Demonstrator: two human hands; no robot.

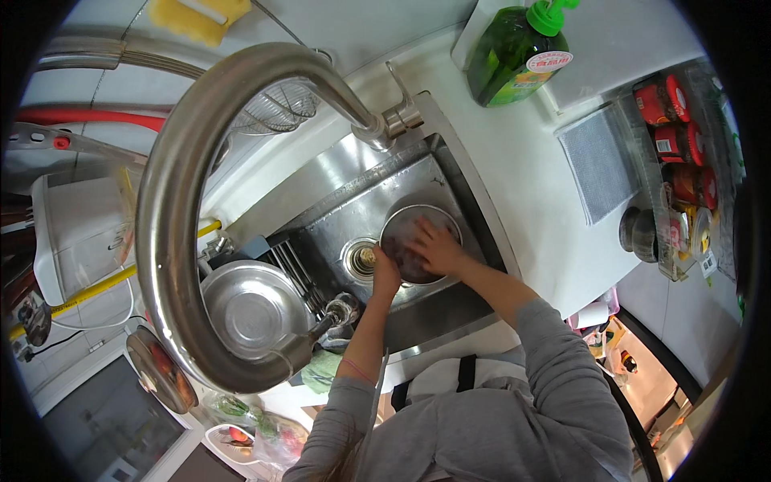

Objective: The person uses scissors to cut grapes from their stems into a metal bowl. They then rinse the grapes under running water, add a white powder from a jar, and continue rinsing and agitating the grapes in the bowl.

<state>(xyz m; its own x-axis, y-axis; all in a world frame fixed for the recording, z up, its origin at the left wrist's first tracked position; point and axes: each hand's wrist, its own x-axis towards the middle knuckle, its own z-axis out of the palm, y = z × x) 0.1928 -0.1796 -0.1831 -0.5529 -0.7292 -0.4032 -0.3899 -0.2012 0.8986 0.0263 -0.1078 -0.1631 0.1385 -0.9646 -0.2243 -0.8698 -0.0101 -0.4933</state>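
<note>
A round metal bowl [391,234] with a thin bright rim sits in the right part of the steel sink [345,210]. Dark reddish-brown contents fill it; I cannot make out what they are. My left hand [386,275] grips the bowl's left rim, with its fingers partly hidden. Inside the bowl, my right hand [436,251] rests with fingers spread on the dark contents. Just left of the bowl is the round sink drain [359,260]. The big curved faucet [165,201] arches over the left side, its spray head [344,308] away from the bowl.
A shallow metal basin [255,309] sits on a dark rack [291,269] at the sink's left. Behind stands a green soap bottle [514,56]. A grey cloth [601,161] lies on the right counter beside a clear rack of red-lidded jars [671,145]. A green rag [323,369] hangs near the front edge.
</note>
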